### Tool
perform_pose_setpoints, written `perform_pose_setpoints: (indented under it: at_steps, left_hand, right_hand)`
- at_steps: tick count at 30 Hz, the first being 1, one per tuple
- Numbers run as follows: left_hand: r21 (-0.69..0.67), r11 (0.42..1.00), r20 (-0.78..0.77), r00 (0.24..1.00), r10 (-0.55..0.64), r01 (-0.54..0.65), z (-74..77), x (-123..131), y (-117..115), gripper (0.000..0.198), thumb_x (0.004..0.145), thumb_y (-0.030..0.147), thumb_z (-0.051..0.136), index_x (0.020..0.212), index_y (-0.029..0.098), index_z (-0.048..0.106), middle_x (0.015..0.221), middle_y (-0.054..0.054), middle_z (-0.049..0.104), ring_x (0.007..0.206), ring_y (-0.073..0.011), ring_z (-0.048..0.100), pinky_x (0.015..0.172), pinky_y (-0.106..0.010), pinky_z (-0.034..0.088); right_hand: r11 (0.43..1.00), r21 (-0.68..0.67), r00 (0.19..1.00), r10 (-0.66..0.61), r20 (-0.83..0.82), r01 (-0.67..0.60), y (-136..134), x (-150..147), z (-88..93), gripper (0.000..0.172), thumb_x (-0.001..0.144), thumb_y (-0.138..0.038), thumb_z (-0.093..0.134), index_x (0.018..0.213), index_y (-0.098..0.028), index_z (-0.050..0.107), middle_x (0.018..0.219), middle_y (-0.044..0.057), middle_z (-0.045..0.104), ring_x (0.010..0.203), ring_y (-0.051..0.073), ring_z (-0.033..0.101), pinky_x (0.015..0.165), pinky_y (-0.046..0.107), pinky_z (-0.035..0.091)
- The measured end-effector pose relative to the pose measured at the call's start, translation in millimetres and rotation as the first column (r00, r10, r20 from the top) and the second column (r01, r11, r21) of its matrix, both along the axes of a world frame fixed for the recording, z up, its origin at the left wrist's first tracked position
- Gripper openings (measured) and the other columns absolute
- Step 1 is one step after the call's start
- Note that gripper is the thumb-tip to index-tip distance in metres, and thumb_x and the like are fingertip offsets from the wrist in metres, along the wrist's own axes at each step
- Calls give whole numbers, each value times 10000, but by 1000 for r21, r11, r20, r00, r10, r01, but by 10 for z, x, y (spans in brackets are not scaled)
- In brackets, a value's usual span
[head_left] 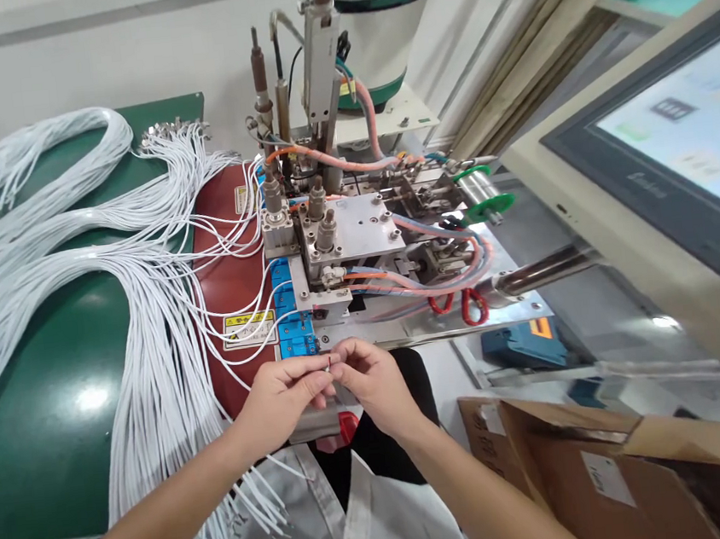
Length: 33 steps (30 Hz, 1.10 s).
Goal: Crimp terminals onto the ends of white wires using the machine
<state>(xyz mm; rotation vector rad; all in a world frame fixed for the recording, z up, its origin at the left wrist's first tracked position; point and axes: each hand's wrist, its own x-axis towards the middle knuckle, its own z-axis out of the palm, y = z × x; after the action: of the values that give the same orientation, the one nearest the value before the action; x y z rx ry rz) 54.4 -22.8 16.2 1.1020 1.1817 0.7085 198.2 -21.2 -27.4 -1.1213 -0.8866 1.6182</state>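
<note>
My left hand [292,394] and my right hand [370,382] meet in front of the blue fixture blocks [294,332] of a metal bench machine [353,232]. The fingers of both are pinched together at the stripped end of a white cable, where a small red wire [329,363] shows between the fingertips. Most of that cable is hidden by my left hand. Several white cables run from the blue blocks over a dark red plate [225,275] to a large bundle of white cables [138,327] on my left.
Bundles lie on a green table [45,397]. A solder wire spool [483,195] with green flanges sits at the machine's right. A touch screen [692,123] juts in at the right, above an open cardboard box [587,469]. Orange and grey air hoses [425,280] loop around the machine.
</note>
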Motion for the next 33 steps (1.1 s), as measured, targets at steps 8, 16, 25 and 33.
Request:
perform_pose_setpoints:
  at_steps: [8,16,25,33]
  left_hand:
    - [106,991,-143,984,102,-87,-32,4,0,142,734,266,588,779,164,675,692,-11,624,618,-113,540,611,-224,444]
    - [147,984,-191,979,-69,98,3,-37,21,163,774,242,519,766,153,655,714,-16,598,683,-130,525,667,-249,424]
    - [70,995,-80,994,75,-70,36,-43,34,176,761,286,576,759,132,661,672,-17,573,653,-120,518,640,-236,429]
    - [35,995,-81,992,99,-96,32,-32,33,155,705,273,619,724,132,680,648,-12,581,581,-103,504,554,-217,425]
  right_hand:
    - [891,451,939,-204,279,59,-56,26,139,41,732,-180,608,763,-200,624,749,18,575,662,129,533,601,260,429]
    - [801,593,918,-170,359,-83,-19,30,232,109,797,-136,492,724,-185,557,726,16,523,690,135,504,639,270,419]
    - [933,277,948,-280,153,231,-85,-154,49,102,816,-224,502,772,-187,585,741,14,543,699,133,525,667,268,428]
    - [847,524,858,-331,393,86,-62,-121,159,78,754,-141,555,695,-185,580,698,16,546,657,135,531,606,265,432]
